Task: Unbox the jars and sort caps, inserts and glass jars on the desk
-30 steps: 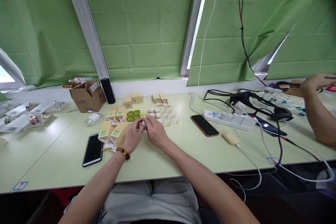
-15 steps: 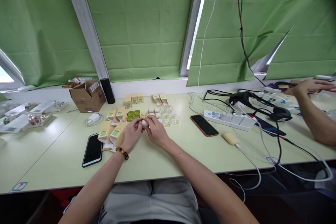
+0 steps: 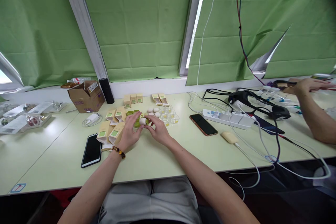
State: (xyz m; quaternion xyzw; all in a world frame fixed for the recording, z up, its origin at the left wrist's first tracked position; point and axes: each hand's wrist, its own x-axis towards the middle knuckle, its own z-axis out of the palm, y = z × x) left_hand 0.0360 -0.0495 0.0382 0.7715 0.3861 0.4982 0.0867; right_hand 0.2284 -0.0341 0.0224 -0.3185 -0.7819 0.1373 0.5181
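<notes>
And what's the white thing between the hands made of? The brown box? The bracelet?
White thing: perhaps smooth plastic; pale, rounded, but too small to be sure.
Brown box: likely matte cardboard, dull and folded.
Bracelet: glossy beads, maybe stone or plastic.

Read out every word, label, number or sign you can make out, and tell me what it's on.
Nothing reads with certainty.
White label on the brown carton: too small.
Green panels on the cream boxes: too small for any lettering.
Blue-edged sticker at the table's front left: a red mark, too blurred to identify.
White piece at the right hand: no lettering visible.
</notes>
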